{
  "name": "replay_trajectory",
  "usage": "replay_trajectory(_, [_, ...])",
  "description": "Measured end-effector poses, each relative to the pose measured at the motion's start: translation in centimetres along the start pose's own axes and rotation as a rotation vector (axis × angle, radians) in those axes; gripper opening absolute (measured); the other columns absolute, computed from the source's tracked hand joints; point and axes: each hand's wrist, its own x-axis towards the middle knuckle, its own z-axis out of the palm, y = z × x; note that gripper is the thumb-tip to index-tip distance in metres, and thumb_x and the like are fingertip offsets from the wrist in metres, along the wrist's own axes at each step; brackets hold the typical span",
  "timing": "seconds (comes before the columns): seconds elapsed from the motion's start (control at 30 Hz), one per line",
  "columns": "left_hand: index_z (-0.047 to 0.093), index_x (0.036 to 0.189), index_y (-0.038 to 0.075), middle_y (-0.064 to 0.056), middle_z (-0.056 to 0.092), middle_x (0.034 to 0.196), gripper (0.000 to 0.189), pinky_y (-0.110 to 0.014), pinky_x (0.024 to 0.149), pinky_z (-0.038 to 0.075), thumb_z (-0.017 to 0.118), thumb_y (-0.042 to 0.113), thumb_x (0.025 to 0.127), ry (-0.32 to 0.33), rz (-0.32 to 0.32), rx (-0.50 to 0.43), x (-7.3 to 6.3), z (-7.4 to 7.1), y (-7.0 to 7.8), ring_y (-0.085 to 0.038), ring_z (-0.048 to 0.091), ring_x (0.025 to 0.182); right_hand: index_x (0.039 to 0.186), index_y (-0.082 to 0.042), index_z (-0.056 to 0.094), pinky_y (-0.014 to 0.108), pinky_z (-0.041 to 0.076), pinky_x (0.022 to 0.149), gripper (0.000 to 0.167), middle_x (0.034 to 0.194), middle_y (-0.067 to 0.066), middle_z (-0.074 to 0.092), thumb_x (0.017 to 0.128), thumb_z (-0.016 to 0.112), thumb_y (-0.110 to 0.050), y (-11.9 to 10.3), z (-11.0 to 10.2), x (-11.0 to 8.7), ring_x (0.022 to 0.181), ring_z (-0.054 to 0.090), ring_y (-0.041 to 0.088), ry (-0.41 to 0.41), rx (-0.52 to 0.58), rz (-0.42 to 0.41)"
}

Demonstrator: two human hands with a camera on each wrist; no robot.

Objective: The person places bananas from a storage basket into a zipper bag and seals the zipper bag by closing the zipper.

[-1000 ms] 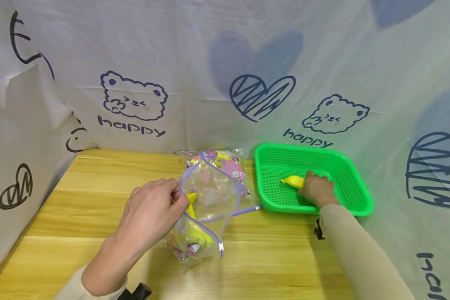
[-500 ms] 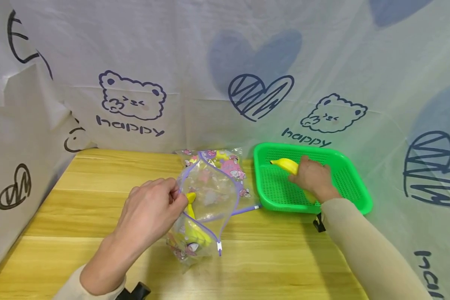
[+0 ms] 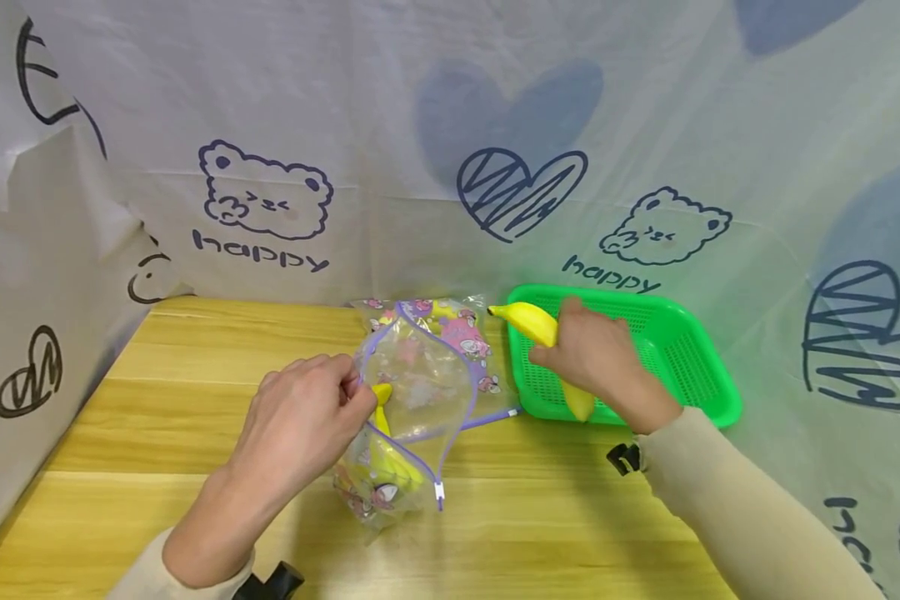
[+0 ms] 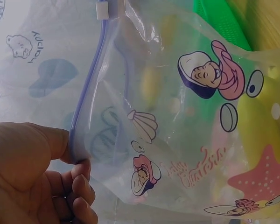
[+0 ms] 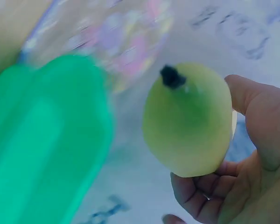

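Note:
My left hand (image 3: 292, 425) pinches the purple zip edge of a clear printed zip bag (image 3: 420, 387), whose mouth gapes open. Yellow fruit-like pieces (image 3: 396, 467) show in the bag, partly hidden by its film and my fingers. In the left wrist view, thumb and fingertips grip the bag's rim (image 4: 84, 93). Over the left side of a green basket (image 3: 693, 354), my right hand (image 3: 600, 350) holds a yellow banana (image 3: 528, 321) round its middle, raised above the rim. The right wrist view looks at the banana's dark-tipped end (image 5: 172, 77).
Behind the open bag lies another printed zip bag (image 3: 465, 333) with yellow things in it, close to the basket's left side. A white curtain (image 3: 390, 125) with drawings hangs along the back and sides of the wooden table (image 3: 195, 417).
My right hand has lifted the banana out of the basket and moved it left, toward the bag. My left hand and the bag stay where they were.

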Motion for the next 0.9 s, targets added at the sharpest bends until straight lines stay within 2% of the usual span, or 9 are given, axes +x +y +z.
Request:
replay_trajectory(0.2, [0.051, 0.068, 0.019, 0.001, 0.049, 0.064, 0.022, -0.039, 0.070, 0.034, 0.056, 0.016, 0.089, 0.005, -0.004, 0.029, 0.0, -0.2, -0.1, -0.021, 0.045, 0.065, 0.110, -0.006, 0.049, 0.033, 0.049, 0.051, 0.049, 0.082, 0.009, 0.060, 0.086, 0.071, -0.042, -5.2, -3.3, -2.3, 0.056, 0.060, 0.022, 0.041, 0.144, -0.064])
replay_trajectory(0.43, [0.052, 0.067, 0.019, 0.001, 0.050, 0.064, 0.023, -0.038, 0.067, 0.034, 0.058, 0.016, 0.089, 0.015, 0.003, 0.057, 0.1, -0.5, -0.2, -0.021, 0.046, 0.063, 0.109, -0.011, 0.047, 0.031, 0.053, 0.050, 0.048, 0.086, 0.010, 0.062, 0.089, 0.076, -0.045, -11.4, -6.0, -4.1, 0.059, 0.064, 0.021, 0.115, 0.416, -0.085])
replay_trajectory(0.53, [0.052, 0.067, 0.019, 0.001, 0.050, 0.064, 0.023, -0.039, 0.066, 0.034, 0.058, 0.017, 0.089, 0.015, 0.007, 0.060, 0.1, -0.5, -0.2, -0.021, 0.046, 0.063, 0.108, -0.012, 0.047, 0.028, 0.053, 0.050, 0.047, 0.086, 0.010, 0.061, 0.092, 0.079, -0.042, -13.4, -5.6, -4.6, 0.061, 0.063, 0.021, 0.174, 0.494, -0.120])
replay_trajectory(0.63, [0.053, 0.068, 0.019, 0.002, 0.051, 0.064, 0.024, -0.038, 0.066, 0.034, 0.059, 0.017, 0.090, 0.015, 0.012, 0.058, 0.1, -0.5, -0.3, -0.021, 0.047, 0.062, 0.107, -0.011, 0.048, 0.027, 0.052, 0.050, 0.047, 0.085, 0.008, 0.061, 0.092, 0.080, -0.041, -14.7, -4.4, -5.2, 0.061, 0.062, 0.020, 0.200, 0.512, -0.157])
replay_trajectory(0.8, [0.054, 0.068, 0.019, 0.002, 0.050, 0.064, 0.024, -0.038, 0.065, 0.033, 0.059, 0.019, 0.092, -0.002, 0.004, 0.038, 0.0, -0.5, -0.6, -0.021, 0.046, 0.063, 0.105, -0.009, 0.050, 0.025, 0.048, 0.045, 0.047, 0.079, 0.006, 0.061, 0.091, 0.081, -0.042, -15.1, -2.2, -6.4, 0.054, 0.059, 0.015, 0.150, 0.463, -0.175])
replay_trajectory(0.9, [0.054, 0.069, 0.019, 0.002, 0.051, 0.065, 0.024, -0.038, 0.066, 0.033, 0.059, 0.020, 0.093, -0.013, -0.006, 0.025, -0.1, -0.5, -0.7, -0.020, 0.047, 0.064, 0.107, -0.009, 0.050, 0.024, 0.047, 0.044, 0.051, 0.081, 0.005, 0.061, 0.089, 0.083, -0.043, -14.8, -1.5, -6.8, 0.053, 0.057, 0.014, 0.131, 0.420, -0.188])
